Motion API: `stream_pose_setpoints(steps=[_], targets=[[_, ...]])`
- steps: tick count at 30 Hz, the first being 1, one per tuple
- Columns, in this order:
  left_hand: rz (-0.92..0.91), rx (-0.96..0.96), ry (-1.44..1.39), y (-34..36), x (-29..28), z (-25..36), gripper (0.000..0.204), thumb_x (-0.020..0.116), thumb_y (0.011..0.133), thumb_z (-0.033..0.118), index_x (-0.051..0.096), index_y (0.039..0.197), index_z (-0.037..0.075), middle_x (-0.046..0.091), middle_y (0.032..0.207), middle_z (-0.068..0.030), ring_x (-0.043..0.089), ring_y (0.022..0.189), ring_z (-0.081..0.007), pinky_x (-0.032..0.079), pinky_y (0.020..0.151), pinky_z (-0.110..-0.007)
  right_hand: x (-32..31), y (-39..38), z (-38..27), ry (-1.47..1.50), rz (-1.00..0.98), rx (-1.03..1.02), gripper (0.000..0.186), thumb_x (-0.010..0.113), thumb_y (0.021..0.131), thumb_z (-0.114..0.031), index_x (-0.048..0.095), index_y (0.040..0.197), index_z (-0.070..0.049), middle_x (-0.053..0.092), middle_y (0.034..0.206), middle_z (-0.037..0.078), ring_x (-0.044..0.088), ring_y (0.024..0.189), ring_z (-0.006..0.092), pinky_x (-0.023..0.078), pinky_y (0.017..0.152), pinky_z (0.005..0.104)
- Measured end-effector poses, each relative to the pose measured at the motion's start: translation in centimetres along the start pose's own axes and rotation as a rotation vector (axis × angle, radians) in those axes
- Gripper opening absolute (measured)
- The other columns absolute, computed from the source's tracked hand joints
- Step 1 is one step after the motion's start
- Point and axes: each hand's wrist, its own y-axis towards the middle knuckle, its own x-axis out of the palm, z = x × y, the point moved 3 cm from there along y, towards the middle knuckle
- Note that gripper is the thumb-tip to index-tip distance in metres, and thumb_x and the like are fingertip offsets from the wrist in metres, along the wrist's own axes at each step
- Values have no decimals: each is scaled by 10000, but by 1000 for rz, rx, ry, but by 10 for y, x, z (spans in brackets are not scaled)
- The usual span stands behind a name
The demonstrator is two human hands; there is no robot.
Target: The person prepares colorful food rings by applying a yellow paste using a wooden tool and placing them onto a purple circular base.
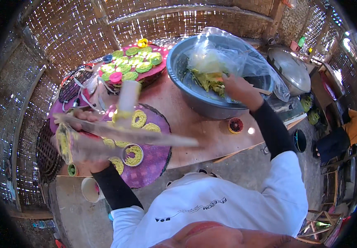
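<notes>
My left hand [84, 116] is wrapped around a long wooden press-like tool [162, 136], blurred by motion. A pale cylinder [129, 96] stands up beside its arm, and yellow strands [64, 144] show at the near-left end. Below the tool, lacy yellow rings [138, 118] lie on a round purple mat [157, 155], one of them inside a white ring mould [124, 156]. My right hand [240, 90] reaches into a large blue-grey basin [176, 78], its fingers closed at a lump of yellow-green dough [213, 86]. Clear plastic [244, 60] partly covers the basin; my right fingertips are partly hidden.
Lacy green rounds [133, 51] cover another purple tray at the back. A small red-and-yellow ring mould [235, 125] sits on the wooden table [195, 144]. A large lidded metal pot [290, 70] stands right of the basin. A white bucket [90, 190] is below the table's left edge.
</notes>
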Motion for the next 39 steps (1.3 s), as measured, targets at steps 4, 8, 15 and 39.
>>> stream_pose_setpoints(steps=[4,8,15,39], targets=[[-238,-57,-394,-7,20,-34,249,733,582,114,548,733,184,368,925,-25,445,809,-151,348,786,-313,-28,-20,-126,1257,-211,-168,337,368,907,-228,478,1123,6,543,1076,130,516,997,238,409,850,319],[-552,-76,-687,0,29,-38,240,743,583,112,585,743,197,383,918,-16,450,821,-136,340,805,-308,9,-52,-255,2822,-1541,-106,776,258,801,-626,328,1259,-4,417,1150,157,441,987,245,353,843,366],[289,-355,-357,-27,-25,-44,280,624,676,60,561,949,75,475,1027,-78,489,879,-144,420,785,-292,-10,-51,-234,2917,-1309,220,771,329,767,-662,213,1331,-150,502,858,156,492,577,204,427,484,336],[-208,-678,1136,-127,37,-59,613,715,613,263,462,1136,65,475,1156,-109,461,1069,-259,352,907,-370,-23,-37,-207,1031,-223,-493,837,673,687,-244,177,1289,59,356,1237,249,388,1144,351,310,953,363]])
